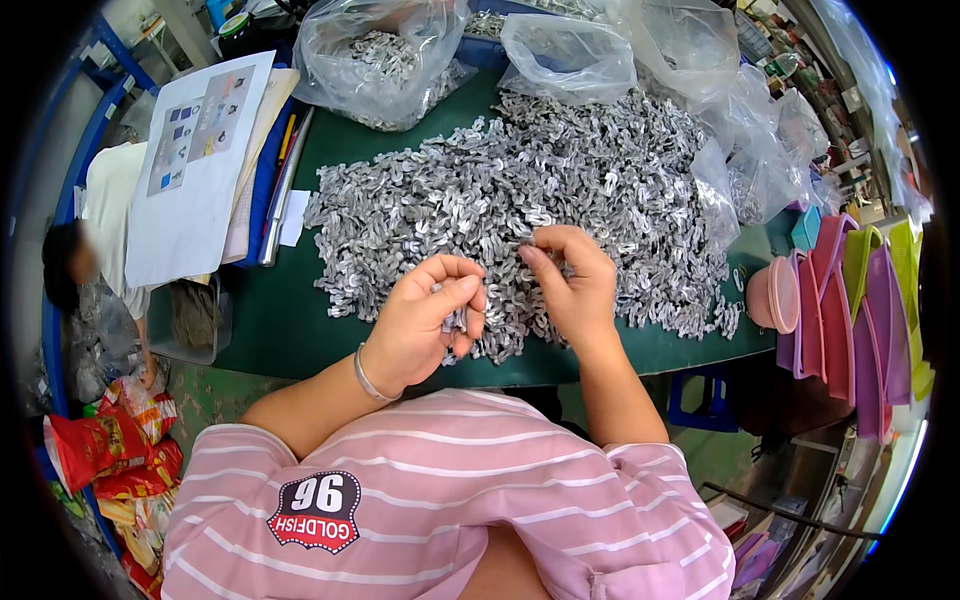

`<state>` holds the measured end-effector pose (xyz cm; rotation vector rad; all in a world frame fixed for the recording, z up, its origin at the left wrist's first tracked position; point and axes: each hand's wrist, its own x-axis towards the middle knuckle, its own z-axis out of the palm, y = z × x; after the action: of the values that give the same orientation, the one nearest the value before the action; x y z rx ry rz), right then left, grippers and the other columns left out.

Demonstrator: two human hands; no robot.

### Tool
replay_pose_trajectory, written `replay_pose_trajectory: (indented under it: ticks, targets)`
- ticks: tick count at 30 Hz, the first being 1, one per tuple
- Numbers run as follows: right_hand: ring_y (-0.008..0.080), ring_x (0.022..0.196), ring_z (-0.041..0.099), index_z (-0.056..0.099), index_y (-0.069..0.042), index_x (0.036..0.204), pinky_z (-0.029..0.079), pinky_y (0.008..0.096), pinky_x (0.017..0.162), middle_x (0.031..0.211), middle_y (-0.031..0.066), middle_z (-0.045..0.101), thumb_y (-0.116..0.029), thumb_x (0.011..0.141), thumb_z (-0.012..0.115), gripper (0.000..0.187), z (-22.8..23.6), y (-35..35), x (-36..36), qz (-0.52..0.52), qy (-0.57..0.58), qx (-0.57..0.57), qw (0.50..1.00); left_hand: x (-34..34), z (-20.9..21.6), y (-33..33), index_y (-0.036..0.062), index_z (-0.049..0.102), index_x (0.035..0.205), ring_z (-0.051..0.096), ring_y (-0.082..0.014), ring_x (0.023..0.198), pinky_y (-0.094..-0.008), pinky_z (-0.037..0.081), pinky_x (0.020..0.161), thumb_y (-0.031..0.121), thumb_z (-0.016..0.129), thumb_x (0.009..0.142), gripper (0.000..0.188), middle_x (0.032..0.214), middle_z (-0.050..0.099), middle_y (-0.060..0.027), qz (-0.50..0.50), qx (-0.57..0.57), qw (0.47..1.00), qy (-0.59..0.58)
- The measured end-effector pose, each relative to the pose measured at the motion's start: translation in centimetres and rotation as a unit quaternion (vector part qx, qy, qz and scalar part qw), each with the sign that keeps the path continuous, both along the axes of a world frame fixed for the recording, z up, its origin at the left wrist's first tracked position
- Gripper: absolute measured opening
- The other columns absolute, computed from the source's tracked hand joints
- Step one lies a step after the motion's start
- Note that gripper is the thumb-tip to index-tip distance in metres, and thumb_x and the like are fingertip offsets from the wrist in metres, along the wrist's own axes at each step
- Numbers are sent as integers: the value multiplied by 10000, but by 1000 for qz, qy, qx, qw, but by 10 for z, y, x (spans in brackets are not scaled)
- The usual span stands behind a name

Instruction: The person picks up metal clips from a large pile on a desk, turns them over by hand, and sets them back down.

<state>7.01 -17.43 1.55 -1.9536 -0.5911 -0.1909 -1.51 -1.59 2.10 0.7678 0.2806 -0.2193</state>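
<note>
Head view: left hand [425, 320] grips metal clips [455, 320], right hand [570, 280] pinches one at the pile's [520, 190] near edge

Your green table [280, 320] fills the frame's middle. A metal-parts heap [520, 190] covers its centre. Papers [195, 170] lie upper left, bags [380, 60] along the top.

Person, head view: pink short-sleeved top [450, 500] w/ thin white horiz. stripes; dark shield-shaped patch [315, 512] w/ red border and white print on the chest. Left wrist: slim silver bangle [367, 378]. Forearms bare; left hand [425, 320] and right hand [572, 282] ungloved.
</note>
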Motion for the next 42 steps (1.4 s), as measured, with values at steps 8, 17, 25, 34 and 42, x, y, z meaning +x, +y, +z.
replay_pose_trajectory:
  ticks: [8, 17, 25, 34, 42]
  targets:
    - [218, 754, 621, 608, 0, 811, 503, 273, 623, 869, 132, 631, 65, 672, 669, 165, 2, -7, -29, 111, -119, 51, 985, -12, 6, -13, 12, 504, 952, 483, -72, 547, -182, 377, 419, -6, 609, 788, 196, 785, 505, -42, 2, 87, 989, -119]
    - [164, 732, 590, 557, 2, 897, 484, 254, 626, 880, 113, 591, 93, 679, 659, 257, 9, -15, -54, 109, -91, 81, 987, -26, 11, -14, 7, 542, 971, 510, -76, 565, -184, 397, 431, 69, 568, 844, 144, 730, 560, -53, 13, 127, 987, -95]
    - [157, 836, 567, 394, -3, 1046, 490, 260, 717, 941, 126, 540, 134, 716, 609, 417, 10, -11, -64, 187, 20, 268, 945, -27, 5, -15, -5, 561, 1032, 502, -71, 580, -173, 383, 433, 127, 541, 872, 208, 726, 555, -46, -38, 59, 996, -47]
    - [161, 805, 573, 451, 9, 1003, 492, 259, 692, 919, 128, 559, 117, 697, 639, 374, 9, -8, -57, 177, 30, 303, 936, -18, 4, -15, -8, 561, 1041, 499, -72, 552, -175, 401, 449, 101, 508, 885, 198, 692, 555, -46, -41, 59, 997, -36]
    - [187, 795, 581, 572, 13, 808, 476, 264, 679, 864, 122, 592, 104, 685, 648, 171, -4, -8, -43, 127, -21, 168, 977, -13, 8, -11, -12, 558, 1021, 483, -50, 577, -166, 389, 461, 16, 590, 807, 218, 788, 539, -31, 11, 189, 973, -130]
